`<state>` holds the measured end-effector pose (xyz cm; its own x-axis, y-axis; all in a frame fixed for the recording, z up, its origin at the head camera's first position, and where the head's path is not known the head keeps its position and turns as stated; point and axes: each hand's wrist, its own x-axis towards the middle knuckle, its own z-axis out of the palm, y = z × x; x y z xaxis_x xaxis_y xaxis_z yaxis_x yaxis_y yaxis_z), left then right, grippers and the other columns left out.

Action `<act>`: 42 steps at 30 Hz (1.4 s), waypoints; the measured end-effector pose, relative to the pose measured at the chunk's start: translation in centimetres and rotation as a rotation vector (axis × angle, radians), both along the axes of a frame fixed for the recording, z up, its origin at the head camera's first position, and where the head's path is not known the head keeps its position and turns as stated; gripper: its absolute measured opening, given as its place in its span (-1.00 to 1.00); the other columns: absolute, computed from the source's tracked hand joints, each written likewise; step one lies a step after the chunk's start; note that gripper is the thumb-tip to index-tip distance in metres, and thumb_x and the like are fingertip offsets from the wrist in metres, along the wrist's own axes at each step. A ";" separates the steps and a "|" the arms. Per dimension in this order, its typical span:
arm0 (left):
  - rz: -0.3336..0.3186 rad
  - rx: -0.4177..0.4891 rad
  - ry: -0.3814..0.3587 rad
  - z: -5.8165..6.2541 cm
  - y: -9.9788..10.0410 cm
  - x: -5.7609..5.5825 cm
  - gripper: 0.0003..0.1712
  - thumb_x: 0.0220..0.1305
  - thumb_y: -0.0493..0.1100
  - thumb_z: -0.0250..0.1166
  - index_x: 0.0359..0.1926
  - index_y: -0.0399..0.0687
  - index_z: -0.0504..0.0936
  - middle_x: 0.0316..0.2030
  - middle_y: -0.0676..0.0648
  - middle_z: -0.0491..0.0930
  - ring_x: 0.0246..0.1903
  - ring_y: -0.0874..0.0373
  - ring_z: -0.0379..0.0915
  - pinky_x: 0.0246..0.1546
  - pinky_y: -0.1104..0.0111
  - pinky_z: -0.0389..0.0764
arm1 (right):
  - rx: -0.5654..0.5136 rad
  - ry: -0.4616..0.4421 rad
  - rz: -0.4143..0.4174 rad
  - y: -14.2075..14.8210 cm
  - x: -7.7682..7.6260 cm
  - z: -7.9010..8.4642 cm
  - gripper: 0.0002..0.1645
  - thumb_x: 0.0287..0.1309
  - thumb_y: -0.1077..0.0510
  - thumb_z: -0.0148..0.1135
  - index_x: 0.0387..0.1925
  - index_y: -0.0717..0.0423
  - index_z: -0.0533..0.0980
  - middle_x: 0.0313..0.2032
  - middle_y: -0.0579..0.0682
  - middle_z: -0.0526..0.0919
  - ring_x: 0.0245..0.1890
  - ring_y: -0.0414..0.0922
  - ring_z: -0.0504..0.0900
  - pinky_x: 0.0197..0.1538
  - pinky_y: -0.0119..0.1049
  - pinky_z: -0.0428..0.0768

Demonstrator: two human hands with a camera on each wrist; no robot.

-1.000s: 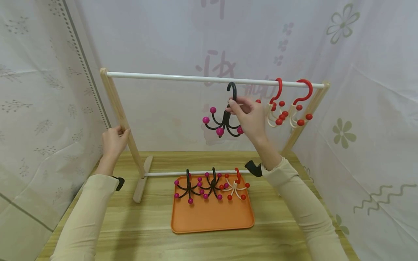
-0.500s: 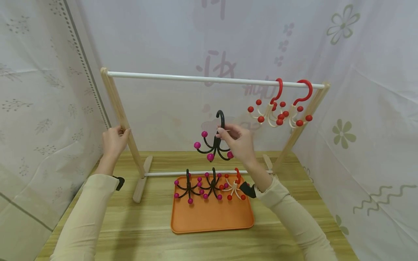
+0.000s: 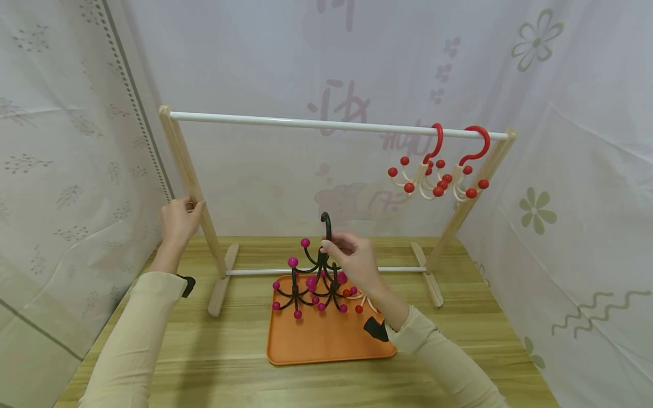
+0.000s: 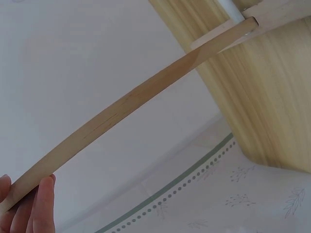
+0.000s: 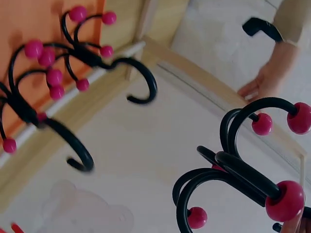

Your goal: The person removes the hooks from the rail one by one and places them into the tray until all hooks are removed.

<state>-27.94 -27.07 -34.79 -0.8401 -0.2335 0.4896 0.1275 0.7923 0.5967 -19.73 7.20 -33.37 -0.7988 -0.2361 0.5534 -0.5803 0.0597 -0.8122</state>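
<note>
My left hand (image 3: 179, 222) grips the rack's left wooden upright (image 4: 121, 109) between thumb and fingers. With thumb and fingertips my right hand (image 3: 354, 259) pinches a black octopus-style hanger (image 3: 322, 258) by the stem below its hook. This hanger has curved arms tipped with magenta balls and overlaps the back of the orange tray (image 3: 331, 345) in the head view. On the tray lie a black hanger (image 3: 295, 292) at left and another black hanger (image 3: 334, 293) beside it. A cream hanger with red balls (image 3: 364, 301) is partly hidden behind my right hand.
Two cream hangers with red hooks, the inner hanger (image 3: 422, 175) and the outer hanger (image 3: 460, 178), hang from the white top rod (image 3: 285, 121) near its right end. A lower white rod (image 3: 255, 272) runs behind the tray. Patterned cloth surrounds the wooden table (image 3: 229, 362).
My right hand has carried the black hanger down and left, from just under the top rod to the tray's back edge. My left hand stays on the upright.
</note>
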 end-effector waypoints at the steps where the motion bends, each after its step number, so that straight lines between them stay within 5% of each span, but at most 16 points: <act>1: 0.001 -0.003 0.001 0.0 0.0 0.0 -0.66 0.27 -0.16 0.03 -0.40 -0.40 0.53 -0.34 -0.40 0.54 -0.33 -0.25 0.47 -0.35 0.04 0.43 | 0.005 -0.007 0.004 -0.1 0.2 -0.3 -0.83 0.06 0.36 0.15 -0.29 0.42 0.53 -0.43 0.28 0.59 -0.41 0.05 0.60 -0.26 -0.25 0.54; 11: -0.016 0.015 0.013 -0.1 0.0 0.0 -0.67 0.27 -0.18 0.03 -0.41 -0.43 0.51 -0.33 -0.43 0.53 -0.32 -0.27 0.47 -0.35 0.03 0.45 | 0.076 -0.051 0.021 -0.9 1.8 -3.5 -0.83 0.06 0.31 0.17 -0.28 0.33 0.56 -0.40 0.12 0.62 -0.40 0.03 0.59 -0.33 -0.29 0.55; 25: -0.017 0.026 0.004 -0.2 -0.1 -0.1 -0.67 0.28 -0.17 0.03 -0.39 -0.42 0.51 -0.31 -0.43 0.52 -0.25 -0.28 0.44 -0.28 0.00 0.43 | 0.132 0.051 0.053 -2.0 4.0 -7.7 -0.91 -0.03 0.37 0.22 -0.39 0.33 0.56 -0.43 0.12 0.60 -0.47 -0.15 0.58 -0.40 -0.29 0.56; 42: -0.034 0.045 0.014 -0.2 0.0 -0.1 -0.70 0.27 -0.21 0.03 -0.41 -0.42 0.50 -0.31 -0.43 0.53 -0.26 -0.28 0.45 -0.31 0.01 0.44 | 0.165 -0.083 0.072 -3.3 5.0 -13.7 -0.91 -0.01 0.34 0.22 -0.38 0.27 0.55 -0.43 0.09 0.60 -0.43 -0.16 0.59 -0.36 -0.38 0.55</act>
<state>-28.07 -27.10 -35.02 -0.8413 -0.2267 0.4908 0.1625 0.7599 0.6294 -14.74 3.94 -47.04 -0.8177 -0.3766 0.4354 -0.5195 0.1569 -0.8399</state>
